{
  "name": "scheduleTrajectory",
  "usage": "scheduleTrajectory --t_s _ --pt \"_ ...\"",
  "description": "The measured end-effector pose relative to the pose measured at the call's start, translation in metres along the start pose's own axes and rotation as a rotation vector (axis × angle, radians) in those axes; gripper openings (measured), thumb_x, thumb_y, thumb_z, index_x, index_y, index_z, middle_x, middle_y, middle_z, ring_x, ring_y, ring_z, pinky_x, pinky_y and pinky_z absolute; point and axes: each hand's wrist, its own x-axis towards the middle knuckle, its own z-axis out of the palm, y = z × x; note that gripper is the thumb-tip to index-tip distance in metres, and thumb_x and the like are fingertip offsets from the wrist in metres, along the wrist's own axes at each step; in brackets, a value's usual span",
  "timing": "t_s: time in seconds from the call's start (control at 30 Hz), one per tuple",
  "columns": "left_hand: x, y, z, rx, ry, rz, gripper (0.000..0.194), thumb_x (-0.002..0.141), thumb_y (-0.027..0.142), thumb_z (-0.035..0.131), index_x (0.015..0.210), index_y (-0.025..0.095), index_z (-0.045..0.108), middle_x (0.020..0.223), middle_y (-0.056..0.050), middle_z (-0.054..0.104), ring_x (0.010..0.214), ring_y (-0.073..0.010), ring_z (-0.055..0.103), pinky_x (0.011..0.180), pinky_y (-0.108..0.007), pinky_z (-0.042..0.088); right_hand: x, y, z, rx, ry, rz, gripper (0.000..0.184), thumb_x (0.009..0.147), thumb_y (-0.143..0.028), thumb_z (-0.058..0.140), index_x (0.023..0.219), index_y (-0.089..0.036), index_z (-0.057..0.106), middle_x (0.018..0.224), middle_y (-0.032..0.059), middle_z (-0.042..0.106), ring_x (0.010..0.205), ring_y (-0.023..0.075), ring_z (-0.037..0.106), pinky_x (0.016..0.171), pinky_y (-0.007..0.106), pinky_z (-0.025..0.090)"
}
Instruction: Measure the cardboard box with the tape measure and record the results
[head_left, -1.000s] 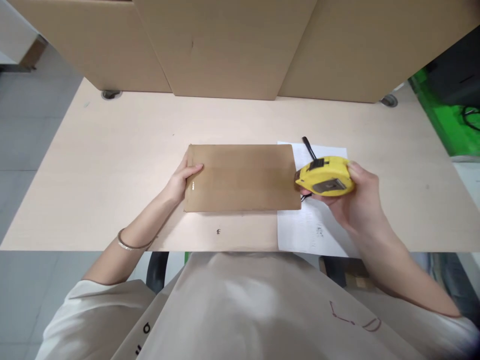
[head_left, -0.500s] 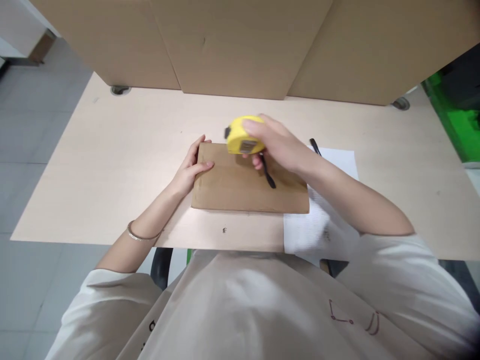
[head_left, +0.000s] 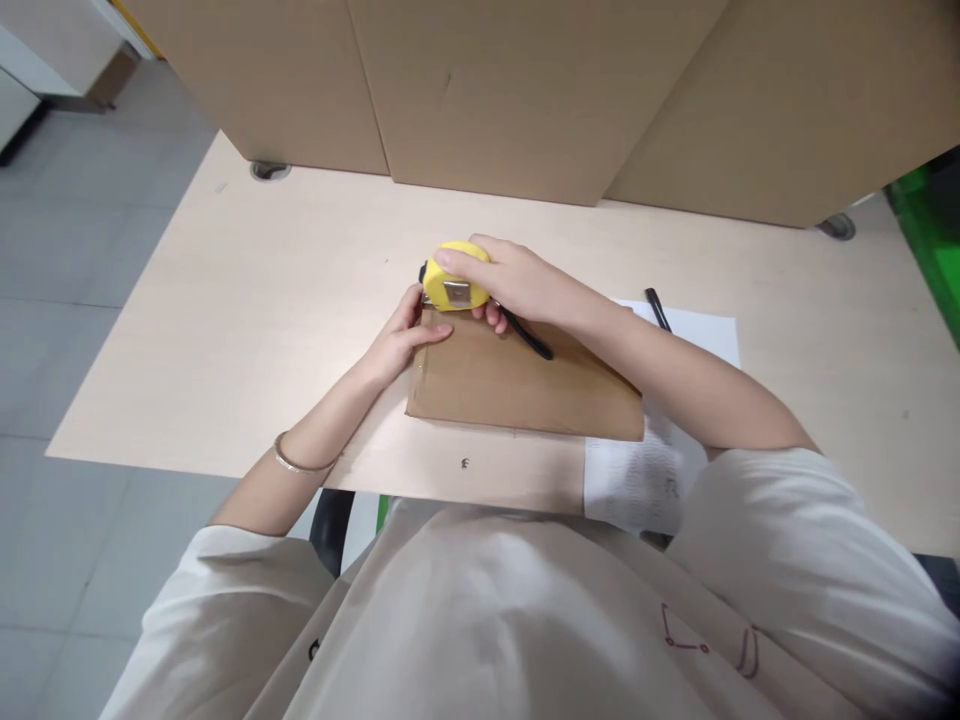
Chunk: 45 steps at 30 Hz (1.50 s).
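Observation:
My right hand (head_left: 501, 282) is closed around a yellow tape measure (head_left: 457, 280), whose black wrist strap (head_left: 531, 338) hangs over the cardboard box (head_left: 517, 385). The tape measure sits at the box's far left corner, its front end beside the fingertips of my left hand (head_left: 405, 335). That hand grips the left end of the box, thumb on top and fingers round the far edge. A short bit of metal shows at the tape's mouth, but I cannot tell how far the blade is out.
White printed paper (head_left: 637, 480) lies partly under the box's right side, and a black pen (head_left: 658, 309) rests on its far part. Large cardboard panels (head_left: 510, 90) stand along the back of the pale table (head_left: 225, 300). Cable holes (head_left: 270, 171) are near the panels.
My right hand has brought the tape measure left and down to the box's far left corner, close to my left fingertips. My left hand keeps its hold; the view has shifted slightly.

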Motion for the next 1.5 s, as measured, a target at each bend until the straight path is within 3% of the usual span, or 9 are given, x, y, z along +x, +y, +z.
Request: scheduleTrajectory --t_s 0.1,0.17,0.27,0.53,0.73,0.87,1.17,1.27,1.5 --pt "0.000 -0.003 -0.005 0.005 0.083 -0.036 0.056 0.079 0.046 0.106 0.125 0.028 0.079 0.136 -0.006 0.090 0.148 -0.0419 0.078 0.138 -0.059 0.056 -0.008 0.005 -0.006 -0.017 0.025 -0.009 0.068 0.109 -0.091 0.081 0.108 -0.027 0.059 0.085 0.0018 0.062 0.067 0.0192 0.062 0.053 0.031 0.050" --pt "0.002 -0.004 -0.005 -0.008 0.127 -0.030 0.050 0.091 0.065 0.095 0.118 0.027 0.079 0.138 -0.009 0.089 0.152 -0.0429 0.075 0.137 -0.058 0.055 -0.010 0.007 -0.007 -0.017 0.041 -0.016 0.065 0.110 -0.089 0.081 0.109 -0.027 0.058 0.086 0.0015 0.061 0.069 0.0194 0.062 0.054 0.030 0.050" --pt "0.006 -0.005 -0.005 0.051 0.181 -0.022 0.061 0.107 0.085 0.072 0.120 0.026 0.079 0.137 -0.012 0.088 0.150 -0.0406 0.076 0.132 -0.054 0.058 -0.010 0.008 -0.005 -0.002 0.050 -0.010 0.065 0.109 -0.089 0.082 0.110 -0.028 0.058 0.087 0.0011 0.061 0.070 0.0197 0.062 0.055 0.030 0.051" --pt "0.007 0.003 -0.013 0.364 0.262 -0.061 0.033 0.113 0.051 0.065 0.114 0.023 0.083 0.129 -0.009 0.088 0.133 -0.0335 0.078 0.121 -0.044 0.059 -0.009 -0.010 0.008 -0.068 0.064 0.048 0.063 0.113 -0.085 0.079 0.110 -0.028 0.052 0.086 0.0009 0.062 0.071 0.0194 0.061 0.057 0.030 0.047" --pt "0.007 0.003 -0.014 0.191 0.171 -0.094 0.054 0.104 0.073 0.084 0.125 0.024 0.082 0.132 -0.011 0.090 0.135 -0.0361 0.082 0.121 -0.048 0.063 -0.007 -0.005 0.007 -0.024 0.045 -0.006 0.066 0.110 -0.087 0.083 0.105 -0.029 0.052 0.084 0.0001 0.061 0.068 0.0188 0.059 0.054 0.030 0.046" --pt "0.008 0.001 -0.017 0.188 0.192 -0.067 0.065 0.093 0.084 0.094 0.122 0.025 0.086 0.132 -0.010 0.091 0.135 -0.0352 0.082 0.124 -0.047 0.062 -0.026 0.006 -0.019 -0.010 0.074 -0.016 0.062 0.106 -0.082 0.088 0.101 -0.028 0.057 0.084 0.0019 0.065 0.066 0.0188 0.058 0.052 0.029 0.045" --pt "0.006 0.007 -0.015 0.177 0.196 -0.072 0.066 0.092 0.083 0.098 0.120 0.024 0.089 0.130 -0.011 0.091 0.129 -0.0341 0.083 0.121 -0.048 0.066 -0.137 0.061 -0.137 0.008 0.384 0.144 0.038 0.100 -0.060 0.081 0.100 -0.023 0.076 0.084 0.0113 0.073 0.058 0.0177 0.055 0.055 0.042 0.036" --pt "0.007 0.007 -0.016 0.168 0.209 -0.080 0.067 0.090 0.083 0.101 0.118 0.024 0.089 0.124 -0.010 0.091 0.120 -0.0315 0.083 0.114 -0.046 0.068 -0.154 0.080 -0.144 0.065 0.430 0.212 0.034 0.098 -0.058 0.079 0.095 -0.024 0.074 0.078 0.0112 0.071 0.056 0.0178 0.052 0.057 0.044 0.035" --pt "0.008 0.010 -0.019 0.218 0.201 -0.077 0.064 0.092 0.083 0.099 0.117 0.026 0.088 0.123 -0.009 0.090 0.122 -0.0334 0.082 0.112 -0.048 0.069 -0.150 0.091 -0.123 0.110 0.462 0.178 0.030 0.105 -0.054 0.072 0.099 -0.025 0.072 0.085 0.0090 0.069 0.061 0.0172 0.049 0.062 0.043 0.035"
